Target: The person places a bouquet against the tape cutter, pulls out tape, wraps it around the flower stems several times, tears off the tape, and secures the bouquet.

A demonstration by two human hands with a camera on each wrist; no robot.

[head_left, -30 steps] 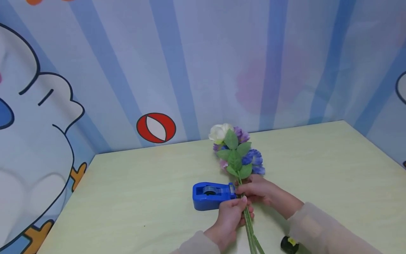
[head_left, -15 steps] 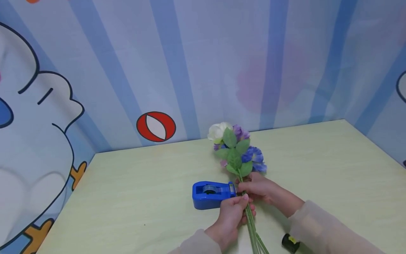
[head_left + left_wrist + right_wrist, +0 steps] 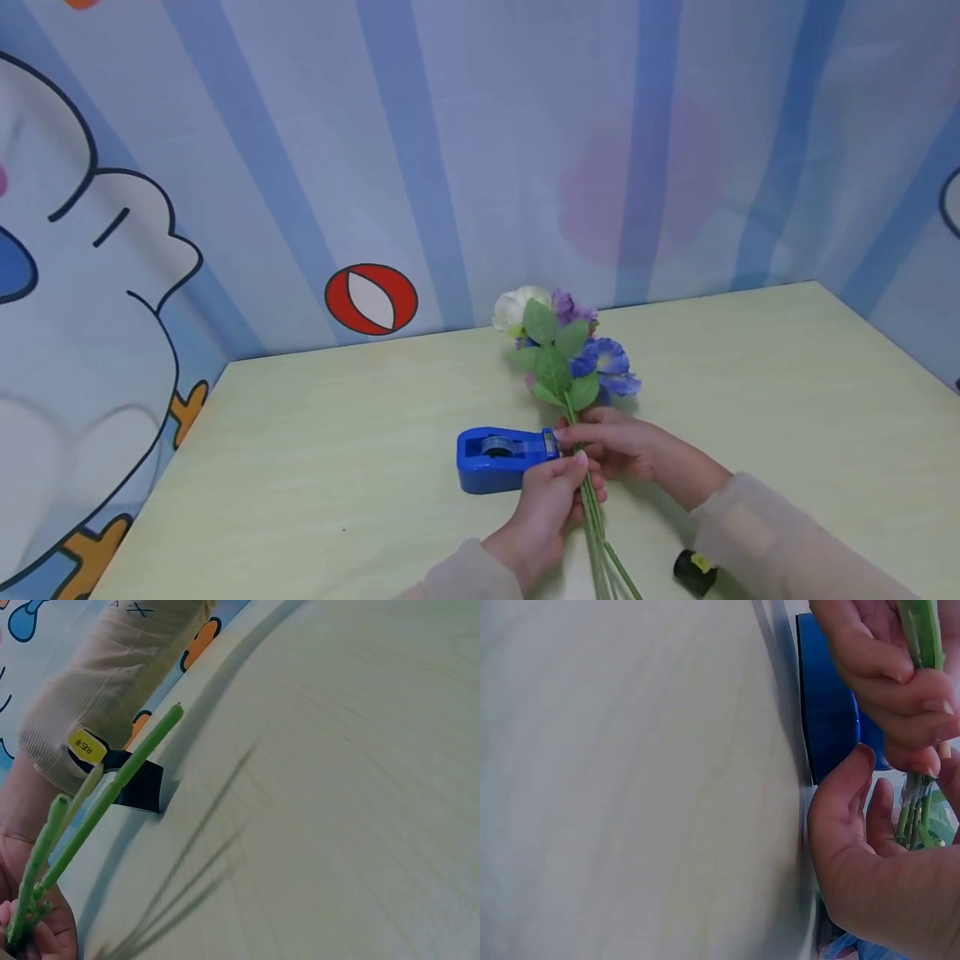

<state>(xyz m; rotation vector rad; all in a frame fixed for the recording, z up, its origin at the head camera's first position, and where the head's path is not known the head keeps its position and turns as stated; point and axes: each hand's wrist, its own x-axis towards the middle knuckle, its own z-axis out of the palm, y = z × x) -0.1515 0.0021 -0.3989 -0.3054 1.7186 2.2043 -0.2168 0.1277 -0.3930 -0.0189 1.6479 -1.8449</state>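
Observation:
My left hand [image 3: 546, 508] grips a bunch of artificial flower stems [image 3: 596, 533] mid-length, thumb on top. The bouquet's white, purple and blue blooms [image 3: 607, 367] and green leaves [image 3: 553, 367] lie towards the back. My right hand [image 3: 626, 446] is curled about the stems just below the leaves, a fingertip touching the cutter end of the blue tape dispenser [image 3: 480, 473]. Whether it also pinches tape cannot be told. In the right wrist view, clear tape [image 3: 913, 789] shows on the stems between the hands. The cut stem ends [image 3: 154, 735] stick out in the left wrist view.
The pale table [image 3: 337, 450] carries the dispenser, its roll lying to the left of the bouquet. A black camera with a yellow label [image 3: 694, 573] sits at my right wrist. Behind the table stands a blue striped cartoon backdrop [image 3: 525, 150].
The bouquet has turned slightly; its blue bloom and lower stem ends have shifted right. My right hand's fingers have shifted a little at the stems. The dispenser stays nearly in place.

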